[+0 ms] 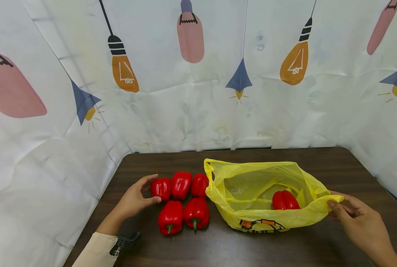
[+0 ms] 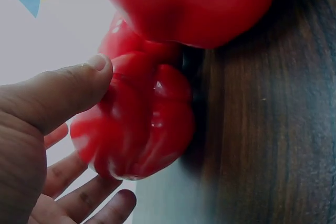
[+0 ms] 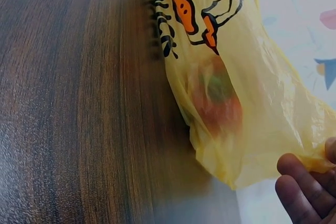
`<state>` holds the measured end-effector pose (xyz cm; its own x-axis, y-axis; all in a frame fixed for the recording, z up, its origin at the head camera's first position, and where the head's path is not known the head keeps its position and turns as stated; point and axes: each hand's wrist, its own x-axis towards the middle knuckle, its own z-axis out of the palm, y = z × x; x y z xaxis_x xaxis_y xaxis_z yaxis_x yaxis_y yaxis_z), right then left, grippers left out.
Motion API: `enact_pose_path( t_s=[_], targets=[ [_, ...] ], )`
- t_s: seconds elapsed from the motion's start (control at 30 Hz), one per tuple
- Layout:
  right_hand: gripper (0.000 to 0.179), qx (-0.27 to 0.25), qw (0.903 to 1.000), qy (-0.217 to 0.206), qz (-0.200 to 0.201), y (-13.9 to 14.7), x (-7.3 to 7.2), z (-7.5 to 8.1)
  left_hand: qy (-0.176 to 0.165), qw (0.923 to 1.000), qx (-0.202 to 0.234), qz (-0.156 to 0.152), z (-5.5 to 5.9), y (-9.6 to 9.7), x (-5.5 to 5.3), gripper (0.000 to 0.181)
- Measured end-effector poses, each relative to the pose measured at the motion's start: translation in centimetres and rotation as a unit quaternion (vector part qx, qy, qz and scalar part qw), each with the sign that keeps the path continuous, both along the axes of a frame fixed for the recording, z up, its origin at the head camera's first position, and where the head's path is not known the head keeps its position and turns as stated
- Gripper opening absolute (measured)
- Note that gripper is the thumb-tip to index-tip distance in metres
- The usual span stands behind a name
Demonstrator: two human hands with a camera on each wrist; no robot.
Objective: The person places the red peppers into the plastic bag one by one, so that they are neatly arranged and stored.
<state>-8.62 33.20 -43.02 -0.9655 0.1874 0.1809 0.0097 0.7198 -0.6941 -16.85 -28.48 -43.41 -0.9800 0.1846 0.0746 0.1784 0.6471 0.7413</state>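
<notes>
My left hand (image 1: pixel 137 197) spans the leftmost red bell pepper (image 1: pixel 161 189), thumb at its near side and fingers at its far side. In the left wrist view, the thumb (image 2: pixel 79 87) overlaps that pepper (image 2: pixel 136 119), and the fingers spread along its other side. My right hand (image 1: pixel 362 220) pinches the right rim of a yellow plastic bag (image 1: pixel 265 220) between thumb and fingers. The bag's mouth gapes wide, and one red bell pepper (image 1: pixel 285 200) lies inside. Through the bag wall (image 3: pixel 273 98), the right wrist view shows a blurred red shape with a green patch.
Beside the left pepper, two more (image 1: pixel 181 184) (image 1: pixel 200 184) stand in the back row. Two peppers with green stems (image 1: pixel 170 218) (image 1: pixel 196 213) sit in front. Everything is on a dark wooden table (image 1: pixel 225 248), with a patterned white cloth (image 1: pixel 202 111) behind it.
</notes>
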Motion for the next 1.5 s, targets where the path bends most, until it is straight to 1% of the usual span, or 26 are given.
enact_pose_path(
  t_s=[0.2, 0.33, 0.57, 0.8, 0.97, 1.07, 1.17, 1.37, 1.5],
  targets=[
    [0.054, -0.002, 1.0, -0.005, -0.001, 0.0, -0.1, 0.0, -0.015, 0.9999, 0.005, -0.005, -0.5, -0.3, 0.0, 0.086],
    [0.055, -0.002, 1.0, -0.008, -0.002, 0.0, -0.1, 0.0, -0.014, 0.9999, 0.003, -0.009, -0.8, -0.4, 0.1, 0.088],
    [0.054, -0.004, 1.0, 0.001, -0.001, -0.1, -0.1, -0.1, -0.012, 0.9999, 0.008, 0.0, -1.0, -0.4, 0.2, 0.086],
    [0.052, -0.005, 0.9999, 0.01, 0.003, -0.1, -0.1, -0.2, -0.028, 0.9987, 0.042, 0.003, -1.0, -0.4, 0.1, 0.085],
    [0.048, -0.012, 0.9995, 0.03, 0.008, -0.2, -0.1, -0.2, -0.015, 0.9991, 0.04, 0.004, -1.1, -0.5, 0.3, 0.084],
    [0.047, -0.018, 0.9992, 0.034, 0.008, -0.3, -0.1, -0.2, -0.007, 0.9991, 0.041, 0.006, -1.1, -0.5, 0.4, 0.083],
    [0.049, -0.02, 0.9993, 0.03, 0.006, -0.2, -0.1, -0.2, 0.0, 0.9988, 0.048, 0.011, -1.0, -0.6, 0.5, 0.082],
    [0.051, -0.015, 0.9997, 0.02, 0.002, -0.2, -0.1, -0.2, 0.019, 0.9978, 0.06, 0.018, -0.3, -0.7, 0.6, 0.081],
    [0.05, -0.014, 0.9996, 0.024, 0.001, -0.3, -0.2, -0.1, 0.033, 0.9973, 0.065, 0.012, 0.3, -0.6, 0.6, 0.081]
  ],
)
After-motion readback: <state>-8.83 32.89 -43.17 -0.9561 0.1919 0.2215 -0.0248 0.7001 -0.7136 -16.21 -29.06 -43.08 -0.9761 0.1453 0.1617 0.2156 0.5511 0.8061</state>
